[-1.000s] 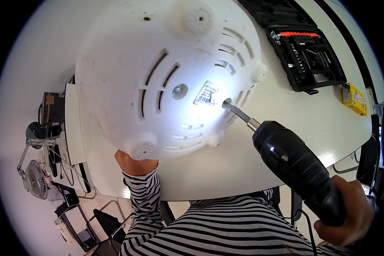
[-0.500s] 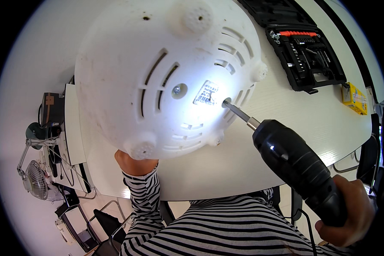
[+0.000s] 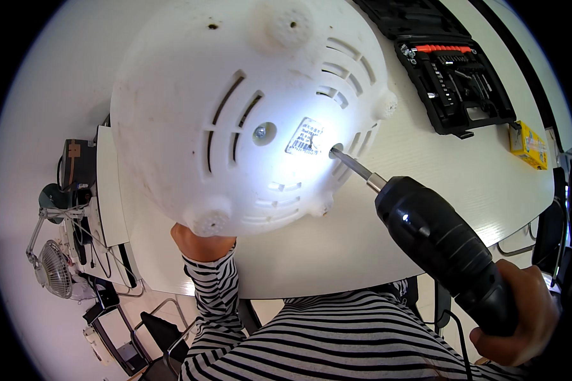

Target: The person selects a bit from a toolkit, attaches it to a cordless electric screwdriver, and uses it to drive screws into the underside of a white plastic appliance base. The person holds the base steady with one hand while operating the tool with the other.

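Note:
A large round white plastic appliance base (image 3: 171,127) is tilted up with its underside facing me. It has vent slots, knobby feet, a printed label (image 3: 306,136) and a recessed screw (image 3: 260,133). My left hand (image 3: 200,243) goes behind its lower edge and holds it there; the fingers are hidden. In my right hand (image 3: 521,320) is a black electric screwdriver (image 3: 442,244), gripped round its handle. The bit (image 3: 351,162) points into a screw hole to the right of the label. Bright light falls on the label and the hole.
An open black tool case (image 3: 461,86) with sockets and bits lies at the far right of the white table (image 3: 375,247). Beside it stands a small yellow box (image 3: 527,145). A fan (image 3: 54,270), a dark box (image 3: 79,164) and chairs are around the left side.
The white base has shifted very slightly left, and the screwdriver bit has moved with it, staying at the hole. Both hands stay almost in the same place.

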Tool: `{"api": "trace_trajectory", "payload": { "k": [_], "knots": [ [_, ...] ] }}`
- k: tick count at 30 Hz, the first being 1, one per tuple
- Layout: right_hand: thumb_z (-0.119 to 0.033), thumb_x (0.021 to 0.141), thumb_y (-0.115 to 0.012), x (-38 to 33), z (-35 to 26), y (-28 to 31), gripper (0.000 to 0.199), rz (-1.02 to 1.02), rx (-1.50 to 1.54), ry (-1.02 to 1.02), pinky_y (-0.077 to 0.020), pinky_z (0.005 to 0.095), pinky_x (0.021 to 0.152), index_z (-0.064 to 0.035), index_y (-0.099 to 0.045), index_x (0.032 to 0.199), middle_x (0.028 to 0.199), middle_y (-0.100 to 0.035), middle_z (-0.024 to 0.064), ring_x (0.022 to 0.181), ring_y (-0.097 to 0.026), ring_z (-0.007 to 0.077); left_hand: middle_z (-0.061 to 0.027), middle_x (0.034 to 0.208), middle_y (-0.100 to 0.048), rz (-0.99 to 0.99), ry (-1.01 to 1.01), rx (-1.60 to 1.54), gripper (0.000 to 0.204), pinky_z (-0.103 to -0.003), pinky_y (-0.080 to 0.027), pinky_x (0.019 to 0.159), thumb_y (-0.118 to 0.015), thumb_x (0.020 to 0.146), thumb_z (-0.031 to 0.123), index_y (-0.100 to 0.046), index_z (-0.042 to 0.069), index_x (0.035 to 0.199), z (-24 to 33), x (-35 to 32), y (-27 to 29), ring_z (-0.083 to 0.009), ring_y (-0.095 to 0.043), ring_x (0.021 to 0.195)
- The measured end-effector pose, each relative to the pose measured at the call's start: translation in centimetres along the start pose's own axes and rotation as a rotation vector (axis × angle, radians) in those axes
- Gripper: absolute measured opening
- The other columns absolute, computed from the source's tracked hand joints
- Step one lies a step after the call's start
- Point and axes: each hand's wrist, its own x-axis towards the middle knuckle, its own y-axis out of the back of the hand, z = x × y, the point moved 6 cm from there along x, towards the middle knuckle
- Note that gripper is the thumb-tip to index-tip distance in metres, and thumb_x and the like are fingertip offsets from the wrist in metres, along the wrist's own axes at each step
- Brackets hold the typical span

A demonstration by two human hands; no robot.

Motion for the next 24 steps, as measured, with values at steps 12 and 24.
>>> {"api": "trace_trajectory", "payload": {
  "k": [12, 24],
  "knots": [
    [-0.016, 0.037, -0.066, -0.1, 0.2, -0.1, 0.061, -0.032, -0.039, -0.004, -0.0413, 0.0289, 0.049, 0.0013, -0.055, 0.094, 0.067, -0.052, 0.0094, 0.050, -0.050, 0.0175, -0.0057, 0.076, -0.063, -0.013, 0.007, -0.004, 0.030, -0.033, -0.048, 0.050, -0.070, 0.059, 0.020, -0.060, 0.008, 0.085, 0.0, 0.1, 0.0, -0.0258, -0.060, 0.059],
    [-0.017, 0.037, -0.066, -0.6, 0.3, 0.0, 0.061, 0.055, -0.038, -0.008, -0.0410, 0.0290, 0.050, 0.0023, -0.056, 0.094, 0.067, -0.052, 0.0097, 0.051, -0.050, 0.0178, -0.0056, 0.078, -0.063, -0.010, 0.019, 0.001, 0.033, -0.033, -0.049, 0.051, -0.070, 0.058, 0.021, -0.060, 0.008, 0.087, 0.0, 0.0, 0.0, -0.0255, -0.060, 0.060]
  ]
}}
